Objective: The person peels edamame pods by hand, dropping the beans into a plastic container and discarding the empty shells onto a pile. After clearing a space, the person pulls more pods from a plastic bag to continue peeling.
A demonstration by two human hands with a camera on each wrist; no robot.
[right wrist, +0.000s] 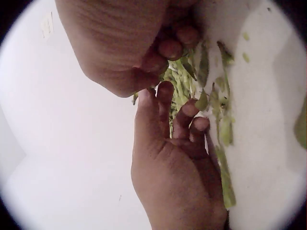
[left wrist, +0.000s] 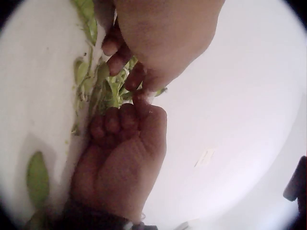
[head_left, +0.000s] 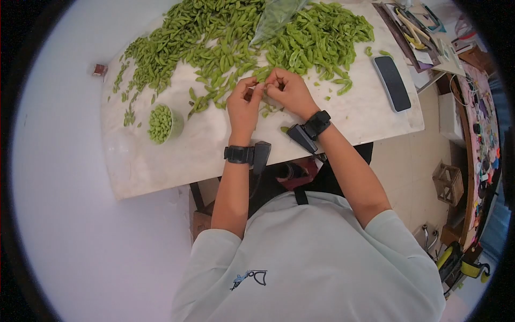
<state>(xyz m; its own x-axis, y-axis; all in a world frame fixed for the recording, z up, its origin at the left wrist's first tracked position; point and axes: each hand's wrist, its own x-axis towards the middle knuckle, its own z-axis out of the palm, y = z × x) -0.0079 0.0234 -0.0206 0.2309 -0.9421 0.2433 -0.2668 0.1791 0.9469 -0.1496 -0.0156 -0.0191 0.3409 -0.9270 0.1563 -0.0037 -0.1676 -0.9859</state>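
Observation:
My left hand [head_left: 245, 110] and right hand [head_left: 294, 95] meet fingertip to fingertip over the white tabletop [head_left: 198, 150]. Between them they pinch a green soybean pod, mostly hidden by the fingers; a bit of its green tip [right wrist: 135, 99] pokes out beside the thumbs in the right wrist view. The right hand's other fingers [left wrist: 112, 120] curl into the palm. Those of the left are more loosely bent. Just beyond the hands lies a big heap of green pods [head_left: 230, 48]. Left of them a pale green cup [head_left: 176, 126] holds shelled beans [head_left: 159, 123].
A clear plastic bag [head_left: 276, 20] lies on the heap. The phone [head_left: 392, 83] rests near the table's right end, with a tray of tools [head_left: 410, 29] behind it. One loose pod [head_left: 284, 129] lies by the right wrist, close to the front edge.

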